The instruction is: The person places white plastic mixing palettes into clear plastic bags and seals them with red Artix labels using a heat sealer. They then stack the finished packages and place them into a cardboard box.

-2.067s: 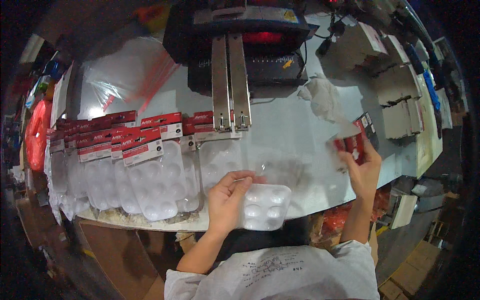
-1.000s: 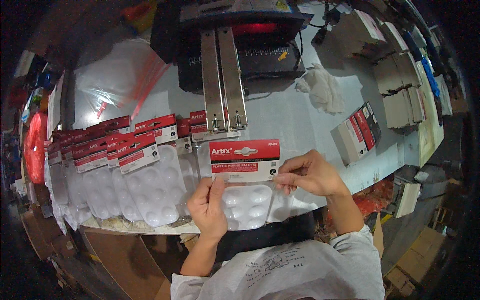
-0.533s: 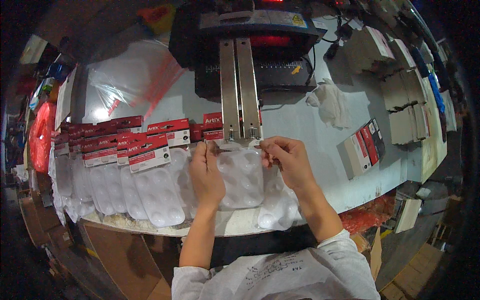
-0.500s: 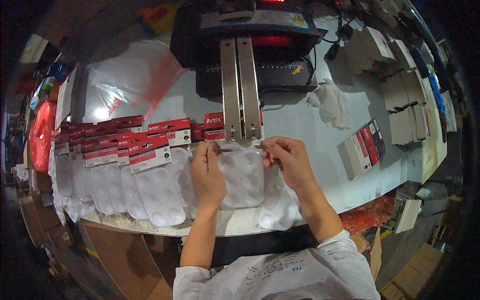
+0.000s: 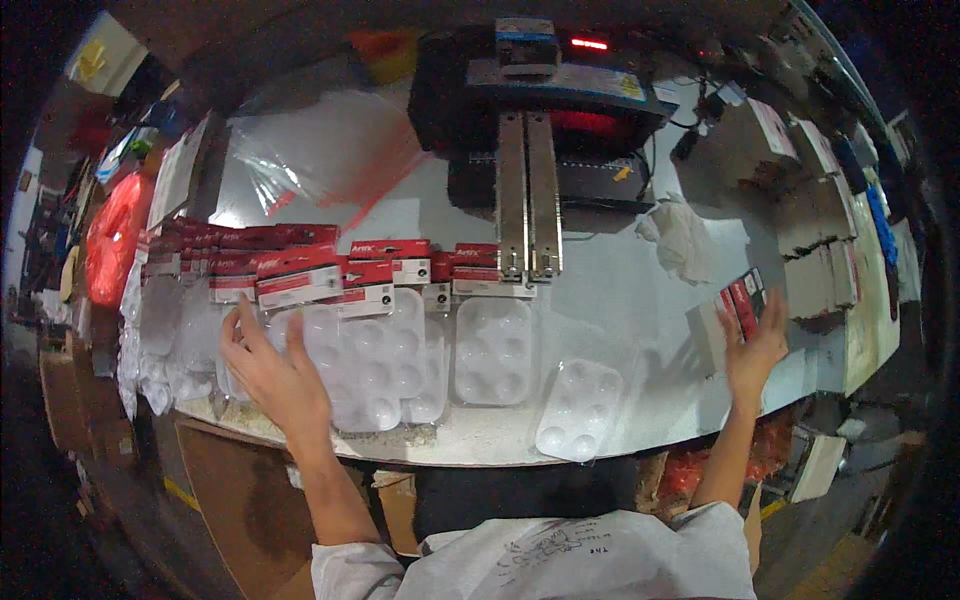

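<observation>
My left hand [image 5: 278, 382] is over the near left of the table, thumb and fingers apart, at the edge of a row of packaged white plastic paint palettes [image 5: 372, 365] with red-and-white header cards. My right hand [image 5: 754, 352] is at the right, fingers spread, reaching over a small stack of red-and-white header cards [image 5: 738, 303]; whether it touches them I cannot tell. Between my hands, a carded paint palette [image 5: 494, 352] lies with its header under two metal bars [image 5: 528, 195]. A clear-wrapped palette without a visible card [image 5: 578, 408] lies nearer the front edge.
The bars jut from a black machine [image 5: 560, 105] with a red-lit display. Clear plastic bags [image 5: 320, 150] lie back left. A crumpled white cloth [image 5: 680, 238] and stacks of cards [image 5: 812, 215] sit to the right. A red plastic bag [image 5: 120, 240] is at the far left.
Both hands have left the palette at the bars and moved apart: the left to the row of packages, the right to the card stack. The view has shifted.
</observation>
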### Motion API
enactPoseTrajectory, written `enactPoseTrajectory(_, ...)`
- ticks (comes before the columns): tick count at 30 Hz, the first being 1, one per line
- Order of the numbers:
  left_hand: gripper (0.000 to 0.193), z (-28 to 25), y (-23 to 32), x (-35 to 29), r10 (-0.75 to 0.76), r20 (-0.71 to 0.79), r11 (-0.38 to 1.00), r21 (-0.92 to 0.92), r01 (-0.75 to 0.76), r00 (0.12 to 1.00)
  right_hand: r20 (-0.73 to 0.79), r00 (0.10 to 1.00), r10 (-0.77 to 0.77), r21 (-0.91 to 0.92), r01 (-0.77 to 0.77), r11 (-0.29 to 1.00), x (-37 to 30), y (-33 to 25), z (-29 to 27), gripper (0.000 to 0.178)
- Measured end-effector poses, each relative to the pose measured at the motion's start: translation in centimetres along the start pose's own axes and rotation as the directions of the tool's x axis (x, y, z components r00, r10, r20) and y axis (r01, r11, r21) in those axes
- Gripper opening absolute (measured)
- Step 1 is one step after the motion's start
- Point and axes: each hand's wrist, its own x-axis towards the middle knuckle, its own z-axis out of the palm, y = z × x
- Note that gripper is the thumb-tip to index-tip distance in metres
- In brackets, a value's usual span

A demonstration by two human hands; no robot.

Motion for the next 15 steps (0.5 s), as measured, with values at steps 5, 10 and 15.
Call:
enactPoseTrajectory(5, 0.052, 5.5, 6.3, -8.1, 0.484, 0.398, 0.872, -0.141, -0.470, 0.779, 0.330, 0.929, 0.167, 0.264, -0.260, 0.929, 1.8, 6.5, 2.6, 0.081)
enactPoseTrajectory(10, 0.043, 7.5, 8.6, -11.5, 0.452, 0.432, 0.888, -0.302, -0.347, 0.780, 0.309, 0.951, 0.032, 0.069, -0.056, 0.996, 0.9, 5.5, 2.0, 0.103)
enactPoseTrajectory(15, 0.032, 7.6, 10.6, -13.1, 0.531, 0.490, 0.841, -0.406, -0.358, 0.691, 0.265, 0.963, 0.056, 0.156, -0.100, 0.983, 0.7, 4.1, 1.4, 0.096)
